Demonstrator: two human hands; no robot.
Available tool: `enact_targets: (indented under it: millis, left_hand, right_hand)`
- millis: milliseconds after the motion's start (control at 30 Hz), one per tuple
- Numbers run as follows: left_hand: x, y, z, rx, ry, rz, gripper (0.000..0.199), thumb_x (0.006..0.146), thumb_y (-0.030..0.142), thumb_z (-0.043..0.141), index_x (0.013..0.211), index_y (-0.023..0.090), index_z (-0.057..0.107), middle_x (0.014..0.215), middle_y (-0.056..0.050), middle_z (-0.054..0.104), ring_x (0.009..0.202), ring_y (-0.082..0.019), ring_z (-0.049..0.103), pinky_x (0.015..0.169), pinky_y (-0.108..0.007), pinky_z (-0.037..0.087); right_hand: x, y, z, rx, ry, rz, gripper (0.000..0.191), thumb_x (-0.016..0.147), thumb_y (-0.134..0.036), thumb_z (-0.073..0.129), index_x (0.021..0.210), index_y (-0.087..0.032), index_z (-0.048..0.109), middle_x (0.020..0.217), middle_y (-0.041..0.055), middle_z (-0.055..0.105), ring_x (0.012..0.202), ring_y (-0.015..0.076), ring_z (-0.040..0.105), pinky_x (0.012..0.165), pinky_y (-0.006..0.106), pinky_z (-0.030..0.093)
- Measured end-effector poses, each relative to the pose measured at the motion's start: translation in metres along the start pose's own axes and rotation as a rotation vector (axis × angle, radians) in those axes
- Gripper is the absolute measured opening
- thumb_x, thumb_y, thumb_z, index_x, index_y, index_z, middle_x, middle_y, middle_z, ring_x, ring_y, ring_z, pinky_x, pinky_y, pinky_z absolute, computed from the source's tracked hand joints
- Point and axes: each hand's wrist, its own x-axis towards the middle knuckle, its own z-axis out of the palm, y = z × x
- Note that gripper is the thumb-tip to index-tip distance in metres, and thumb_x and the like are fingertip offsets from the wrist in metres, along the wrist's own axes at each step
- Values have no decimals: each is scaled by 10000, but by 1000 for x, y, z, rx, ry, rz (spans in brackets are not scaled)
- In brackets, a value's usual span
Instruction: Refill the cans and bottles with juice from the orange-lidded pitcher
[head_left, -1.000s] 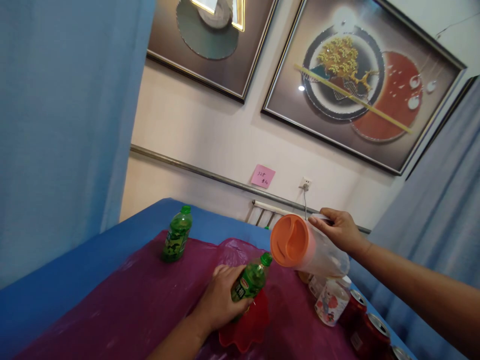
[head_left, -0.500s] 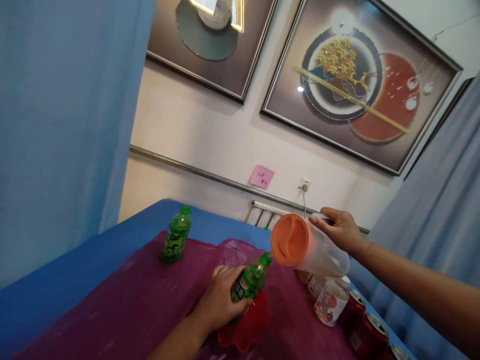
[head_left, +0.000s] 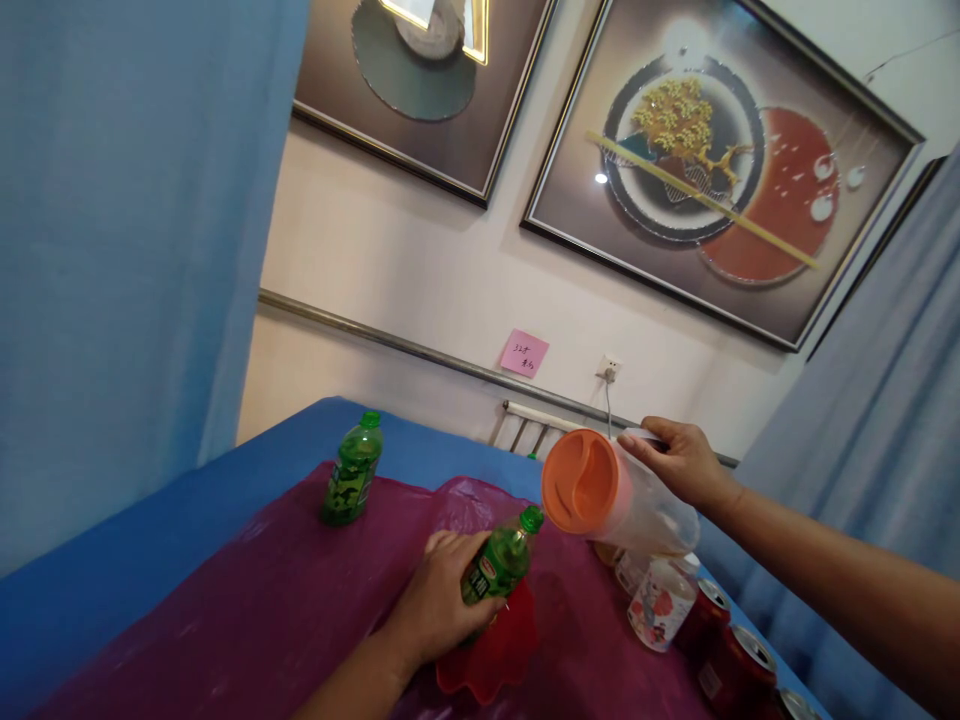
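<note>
My left hand (head_left: 450, 595) is wrapped round a green bottle (head_left: 501, 562), which leans to the right over a red scalloped dish (head_left: 487, 665). On the right, my right hand (head_left: 679, 455) grips the handle of a clear pitcher (head_left: 652, 510) with an orange lid (head_left: 581, 482). The pitcher is tipped onto its side in the air, its lid facing left, close to the green bottle's neck. A little pale liquid shows in its lower side. Another green bottle (head_left: 354, 475) stands upright at the back left of the purple sheet (head_left: 300, 590).
Below the pitcher stands a clear jar with a printed label (head_left: 660, 605), with others partly hidden behind it. Red cans (head_left: 739, 670) line the right edge of the blue table (head_left: 187, 520). Blue curtains (head_left: 135, 200) hang at both sides; a metal rail (head_left: 412, 348) crosses the wall.
</note>
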Motion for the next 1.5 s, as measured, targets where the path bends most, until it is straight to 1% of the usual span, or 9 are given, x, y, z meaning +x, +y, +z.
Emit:
enact_targets:
  millis: [233,433,567,700,800,967,1133,1333,1500]
  left_hand:
    - [0,2,-1,-17,-15,-17,634,645,239,797,1256,246,628,1181,-47,721,1081,-283,605,1042,-440,368]
    - [-1,3,-2,-10,-1,-5,588,662,245,771,1233,267,636,1179,-35,722,1074,-280,613,1048,-438,370]
    - [-1,3,-2,-14,-7,-5,574,666,252,769,1224,266,637,1186,-45,721,1080,-287,611,1072,-457,353]
    - [-1,2,-2,-13,-6,-9,598,654,244,786,1232,259,634,1174,-45,724,1080,-294,611,1045,-452,373]
    - [-1,2,-1,-16,-5,-5,615,648,234,795,1240,253,629,1179,-41,722,1085,-292,610,1052,-453,362]
    - [-1,4,-2,-20,-10,-5,598,651,236,798,1225,252,633,1180,-38,721,1084,-287,607,1051,-451,356]
    - [-1,6,-4,-15,-14,-5,575,650,229,789,1204,248,640,1156,-44,725,1059,-279,611,1023,-437,375]
    - [-1,3,-2,-3,-11,7,577,656,256,785,1214,255,637,1166,-44,720,1065,-286,609,1017,-435,387]
    - [-1,0,1,-10,3,19,616,651,232,796,1242,261,622,1181,-36,717,1072,-281,605,1038,-439,365]
  right_hand:
    - [0,1,-1,-16,1,-9,562,825,-671,581,557,-244,333,544,-65,258,521,108,285,471,249,230]
    - [0,0,-1,-19,2,-8,559,826,-679,575,561,-244,346,544,-65,258,518,109,284,470,251,230]
    - [0,1,0,-15,4,-13,564,825,-682,578,559,-242,345,542,-66,260,517,108,282,471,249,233]
    - [0,0,0,5,8,-11,558,821,-666,596,558,-244,343,539,-66,259,515,108,280,466,252,229]
    - [0,-1,0,7,6,-6,549,818,-661,594,555,-244,351,538,-65,264,514,109,283,468,255,232]
    - [-1,0,-1,-9,-1,2,547,819,-656,594,558,-244,347,541,-64,265,519,110,287,473,255,232]
    - [-3,3,0,-8,9,2,550,825,-651,599,564,-246,333,549,-67,256,521,109,280,475,253,227]
    - [-4,2,-1,-11,19,-9,544,828,-648,597,562,-246,342,547,-68,256,517,108,278,478,252,218]
    - [-4,4,0,-20,29,-13,549,820,-661,591,560,-246,342,550,-67,256,520,108,283,478,249,220]
